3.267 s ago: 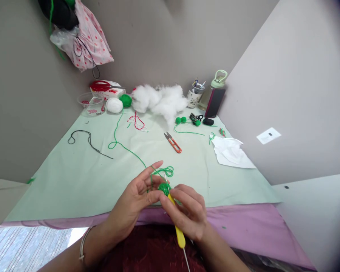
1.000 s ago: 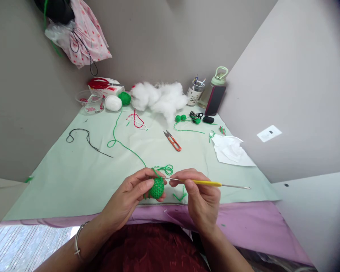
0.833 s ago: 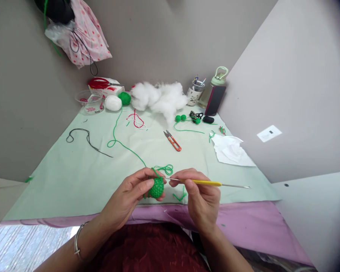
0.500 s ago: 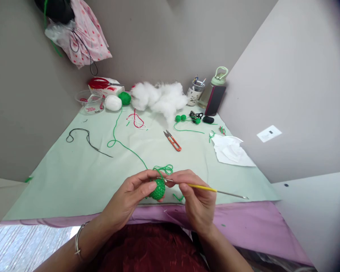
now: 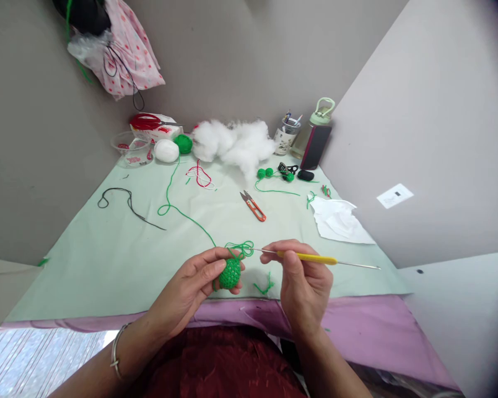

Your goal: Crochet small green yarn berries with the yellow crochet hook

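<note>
Near the table's front edge, my left hand is closed round a small green crocheted ball, thumb on its near side. Green yarn runs from the ball back across the table to a green yarn ball. My right hand pinches the yellow handle of a crochet hook, held roughly level. One thin metal end points left toward the top of the crocheted ball, the other sticks out to the right. Loose green loops lie behind the ball; whether the hook tip touches yarn I cannot tell.
Orange thread snips lie mid-table. White stuffing is heaped at the back, beside a white yarn ball. Small green balls, a bottle, a phone and crumpled paper are at the right. A black cord lies left.
My right hand has moved to the right with the crochet hook, whose tip has drawn away from the crocheted ball. My left hand keeps its hold, the ball turned slightly.
</note>
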`<state>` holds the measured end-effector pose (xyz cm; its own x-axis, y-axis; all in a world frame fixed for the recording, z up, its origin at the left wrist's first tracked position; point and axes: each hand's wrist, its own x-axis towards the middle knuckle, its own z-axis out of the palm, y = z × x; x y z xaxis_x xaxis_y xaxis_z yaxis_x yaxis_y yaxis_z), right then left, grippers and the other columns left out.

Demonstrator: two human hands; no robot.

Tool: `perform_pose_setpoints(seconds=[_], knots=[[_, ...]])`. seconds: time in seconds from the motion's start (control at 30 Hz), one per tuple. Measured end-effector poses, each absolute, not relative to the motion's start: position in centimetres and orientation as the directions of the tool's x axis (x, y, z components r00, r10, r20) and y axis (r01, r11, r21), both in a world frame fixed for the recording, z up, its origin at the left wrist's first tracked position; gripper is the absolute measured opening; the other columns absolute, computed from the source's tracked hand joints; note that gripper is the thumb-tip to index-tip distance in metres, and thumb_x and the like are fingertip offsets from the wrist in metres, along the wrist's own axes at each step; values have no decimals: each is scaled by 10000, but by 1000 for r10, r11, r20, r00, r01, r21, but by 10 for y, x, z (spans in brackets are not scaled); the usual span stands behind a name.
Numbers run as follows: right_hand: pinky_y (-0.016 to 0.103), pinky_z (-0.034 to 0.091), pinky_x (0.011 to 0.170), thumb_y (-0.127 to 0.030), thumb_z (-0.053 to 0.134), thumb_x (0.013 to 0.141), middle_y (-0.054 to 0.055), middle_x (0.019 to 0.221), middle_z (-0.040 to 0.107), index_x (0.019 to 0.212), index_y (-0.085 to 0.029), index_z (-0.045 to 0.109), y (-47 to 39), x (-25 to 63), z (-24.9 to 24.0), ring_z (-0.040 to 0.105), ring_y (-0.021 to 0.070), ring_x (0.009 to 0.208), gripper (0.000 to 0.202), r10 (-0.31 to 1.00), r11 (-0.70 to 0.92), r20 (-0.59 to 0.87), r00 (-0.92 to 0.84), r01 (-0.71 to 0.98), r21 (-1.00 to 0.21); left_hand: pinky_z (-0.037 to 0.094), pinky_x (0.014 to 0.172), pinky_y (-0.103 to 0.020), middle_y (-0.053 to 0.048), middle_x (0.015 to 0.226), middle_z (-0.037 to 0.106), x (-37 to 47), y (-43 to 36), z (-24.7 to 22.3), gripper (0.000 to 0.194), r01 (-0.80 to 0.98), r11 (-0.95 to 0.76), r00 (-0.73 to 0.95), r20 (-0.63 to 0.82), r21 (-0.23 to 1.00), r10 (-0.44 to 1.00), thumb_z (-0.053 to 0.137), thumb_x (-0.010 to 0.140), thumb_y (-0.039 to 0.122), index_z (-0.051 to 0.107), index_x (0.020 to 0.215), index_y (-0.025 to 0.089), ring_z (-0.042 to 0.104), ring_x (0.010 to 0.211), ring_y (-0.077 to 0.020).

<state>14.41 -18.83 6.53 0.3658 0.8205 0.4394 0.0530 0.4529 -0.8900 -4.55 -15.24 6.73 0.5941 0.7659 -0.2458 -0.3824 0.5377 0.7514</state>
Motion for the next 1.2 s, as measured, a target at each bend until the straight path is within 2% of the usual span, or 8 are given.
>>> perform_pose_setpoints(seconds=[0.27,0.5,0.6,0.67,0.77,0.93,1.03,1.2], knots=[[315,594,723,-187,592,1032,32,916,764,1054,-243,787,-196,140,70,709,158,791,204,811,528,534,241,94,-844,513,818,-274,-13,880,751,-45,-152,69,190,-383,511,585,-227,769,779,738,944,376,804,1060,240,694,801,-151],[313,582,770,-107,562,1020,21,931,764,1083,-243,768,-196,141,72,706,155,848,254,790,539,585,184,247,-805,486,823,-271,1,863,720,-44,-151,71,180,-351,471,574,-211,809,791,745,937,370,805,1066,259,647,809,-146],[327,576,823,-62,566,999,36,980,770,1137,-237,754,-197,142,69,710,169,922,291,770,563,628,112,343,-751,481,836,-271,-7,951,726,-44,-151,70,178,-332,434,548,-203,838,812,756,927,367,810,1067,271,626,849,-151],[328,576,819,-39,586,978,52,1025,767,1186,-239,748,-198,143,67,711,178,947,330,744,592,664,75,389,-706,476,902,-276,-23,1091,732,-45,-151,68,203,-313,406,530,-197,859,825,778,909,353,813,1097,284,626,990,-178],[319,577,762,-33,607,963,58,1028,756,1221,-260,751,-198,141,64,711,183,916,373,707,630,702,82,378,-679,445,1017,-304,-30,1195,708,-46,-151,67,374,-301,403,534,-197,865,822,832,859,305,783,1229,326,585,1185,-220],[344,588,779,-48,618,962,58,1009,764,1227,-279,750,-198,139,63,713,196,909,375,750,640,662,13,238,-730,466,940,-311,-9,1081,673,-47,-149,67,755,-352,390,548,-151,851,823,865,821,233,574,1497,405,615,1009,-184],[340,592,794,-54,660,945,59,1032,760,1231,-290,751,-197,140,63,715,194,926,382,784,611,619,-51,245,-753,464,894,-298,0,1029,651,-47,-148,67,952,-368,383,551,-132,847,824,891,787,208,425,1594,401,603,939,-166],[334,605,809,-86,651,970,64,1111,761,1216,-321,776,-191,142,61,729,192,969,362,811,579,581,-69,238,-780,434,940,-303,7,1065,627,-47,-148,67,1077,-337,374,567,-131,864,813,910,766,222,306,1642,389,589,999,-170]])
